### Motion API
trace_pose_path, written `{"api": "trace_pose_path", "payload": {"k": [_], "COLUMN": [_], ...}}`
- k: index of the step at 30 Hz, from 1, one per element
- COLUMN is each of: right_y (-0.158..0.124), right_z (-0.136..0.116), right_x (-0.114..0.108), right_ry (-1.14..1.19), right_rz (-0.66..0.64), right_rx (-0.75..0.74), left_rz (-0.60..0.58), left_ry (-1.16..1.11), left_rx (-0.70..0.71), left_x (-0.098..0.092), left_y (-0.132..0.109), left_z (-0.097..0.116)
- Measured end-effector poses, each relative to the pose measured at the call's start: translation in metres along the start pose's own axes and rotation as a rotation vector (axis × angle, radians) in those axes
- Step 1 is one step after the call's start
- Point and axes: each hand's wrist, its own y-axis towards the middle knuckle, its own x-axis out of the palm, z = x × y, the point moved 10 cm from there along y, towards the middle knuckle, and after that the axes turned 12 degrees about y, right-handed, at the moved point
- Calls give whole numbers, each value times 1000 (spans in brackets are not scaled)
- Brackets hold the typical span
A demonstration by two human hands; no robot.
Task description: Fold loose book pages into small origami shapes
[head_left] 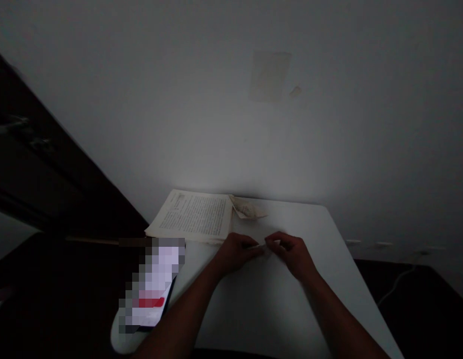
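Observation:
Over the middle of the white table, my left hand (240, 252) and my right hand (289, 252) pinch a small pale piece of paper (267, 248) from both sides. The fingers cover most of it, and its exact shape is too dim to make out. Just behind my left hand lies a stack of printed pages (196, 217), its top sheet full of text. At that stack's right edge rests a folded paper piece (248, 208) with print on it, apart from both hands.
A lit phone (152, 289), its screen blurred out, lies at the left edge of the white table (261, 319). A wall (216, 124) rises behind the table. A dark door (40, 149) stands at left; a cable (397, 281) hangs at right.

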Motion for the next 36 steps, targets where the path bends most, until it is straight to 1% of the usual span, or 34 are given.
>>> {"api": "trace_pose_path", "payload": {"k": [2, 4, 7, 9, 12, 16, 22, 26, 29, 33, 36], "right_y": [0, -2, -5, -7, -9, -10, -10, -11, -12, -12, -13], "right_z": [13, 25, 38, 41, 39, 32, 28, 20, 17, 21, 25], "right_x": [8, 11, 10, 10, 9, 10, 9, 10, 11, 11, 12], "right_ry": [40, 76, 170, 225, 242, 213, 182, 200, 224, 242, 267], "right_rz": [-26, -17, 13, 14, 14, 10, 25, -3, -12, 18, 14], "right_rx": [65, 115, 160, 176, 180, 139, 107, 78, 65, 88, 120], "left_rz": [-32, -56, -52, -37, -30, -35, 3, -16, -40, -47, -83], "left_ry": [-123, -202, -263, -272, -253, -208, -213, -238, -208, -206, -238], "left_rx": [-55, -87, -109, -120, -141, -155, -202, -194, -180, -133, -90], "left_x": [5, 10, 12, 12, 12, 13, 9, 13, 15, 13, 17], "left_y": [0, -2, -5, -7, -8, -9, -10, -10, -11, -11, -13], "left_z": [-11, -17, -19, -18, -19, -19, -22, -27, -27, -21, -16]}}
